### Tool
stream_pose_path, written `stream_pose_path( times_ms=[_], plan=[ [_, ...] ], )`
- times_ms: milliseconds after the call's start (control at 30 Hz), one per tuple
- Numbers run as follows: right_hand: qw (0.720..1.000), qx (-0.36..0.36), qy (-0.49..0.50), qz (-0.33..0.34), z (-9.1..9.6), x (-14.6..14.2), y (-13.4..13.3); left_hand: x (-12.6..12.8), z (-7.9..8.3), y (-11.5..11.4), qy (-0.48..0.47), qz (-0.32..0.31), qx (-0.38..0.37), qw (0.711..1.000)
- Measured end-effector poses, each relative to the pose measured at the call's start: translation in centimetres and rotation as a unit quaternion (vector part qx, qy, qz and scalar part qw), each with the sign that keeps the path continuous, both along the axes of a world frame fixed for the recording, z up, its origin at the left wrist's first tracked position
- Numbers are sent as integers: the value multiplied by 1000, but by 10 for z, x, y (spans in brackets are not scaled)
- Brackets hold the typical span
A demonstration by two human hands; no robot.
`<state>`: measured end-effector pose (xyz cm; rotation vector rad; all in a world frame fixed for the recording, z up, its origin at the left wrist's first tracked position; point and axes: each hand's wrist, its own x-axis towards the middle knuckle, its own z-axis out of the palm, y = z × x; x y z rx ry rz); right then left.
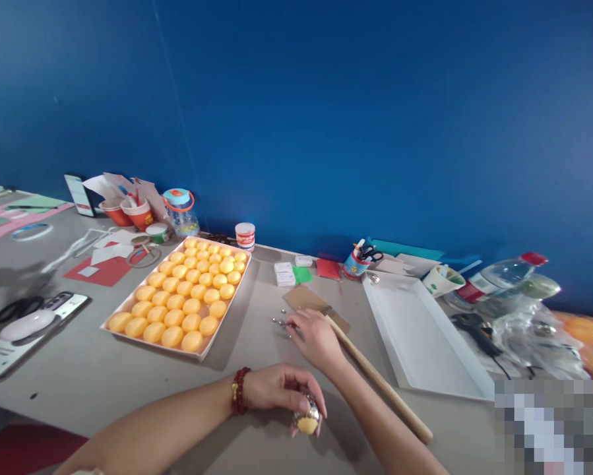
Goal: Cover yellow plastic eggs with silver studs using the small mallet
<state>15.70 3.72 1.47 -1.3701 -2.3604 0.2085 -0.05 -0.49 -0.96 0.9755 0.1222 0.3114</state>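
My left hand [281, 389], with a red bead bracelet on the wrist, is closed around a small yellow ball partly covered in shiny silver pieces [307, 419], held just above the grey table [93, 369]. My right hand [314, 336] reaches forward over it, fingers curled and pinching at several small silver pieces [279, 322] lying on the table beside a brown cardboard piece [303, 298]. What the fingertips hold is too small to make out. A tray of several yellow balls [182, 293] lies to the left of both hands.
A wooden stick [380, 382] lies diagonally under my right forearm. An empty white tray [419, 330] sits to the right, with a glue gun [474, 326], plastic bottles [508, 274] and a pen cup [358, 262] beyond. Paper cups [138, 212], a jar [181, 212], phones and scissors [16, 308] lie at left.
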Motion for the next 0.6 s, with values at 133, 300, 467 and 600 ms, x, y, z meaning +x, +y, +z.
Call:
stream_pose_path(
  times_ms=[133, 300, 467, 600],
  plan=[
    [999, -24, 27, -27, -3, 7, -6, 0, 3, -1, -5, -4, -5, 1000],
    [997, -60, 8, -44, -12, 6, -12, 1, 2, 0, -15, -8, -8, 1000],
    [996, -75, -3, -51, -15, -4, -9, 2, -3, 0, -21, -4, -6, 1000],
    [996, -75, -12, -49, -16, -7, -7, 1, -3, 1, -15, 5, -6, 1000]
  ],
)
